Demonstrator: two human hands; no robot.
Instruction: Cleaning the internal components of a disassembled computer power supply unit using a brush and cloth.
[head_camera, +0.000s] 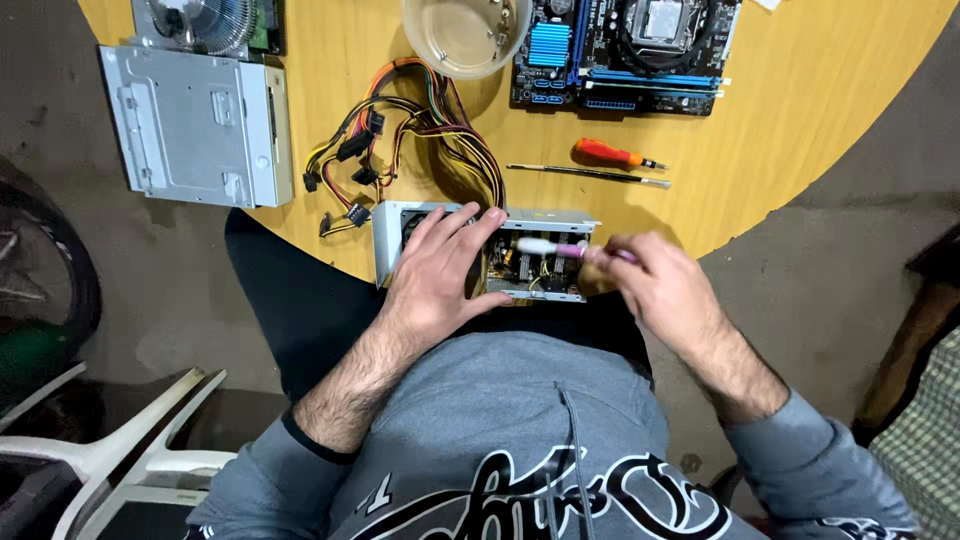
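**Head view: two hands working at an opened power supply**

Head camera is looking down past a grey printed hoodie to the near edge of a round wooden table. An opened power supply box is sitting at that edge, just in front of the person's lap. The left hand is lying flat over the box's left half, fingers spread and pressing down on its metal casing, steadying rather than gripping it. The right hand is pinching the pink handle of a small brush, whose white head is reaching into the box's open right half above the circuit parts.

A bundle of coloured cables is trailing away from the box toward the table's middle, its black connectors spreading out to the left. To the right of the cables, an orange-handled screwdriver and a thin dark rod are lying side by side. Farther left, a grey optical drive is overhanging the table edge, with a fan cooler behind it. At the far edge, a beige bowl is standing just beside a motherboard.
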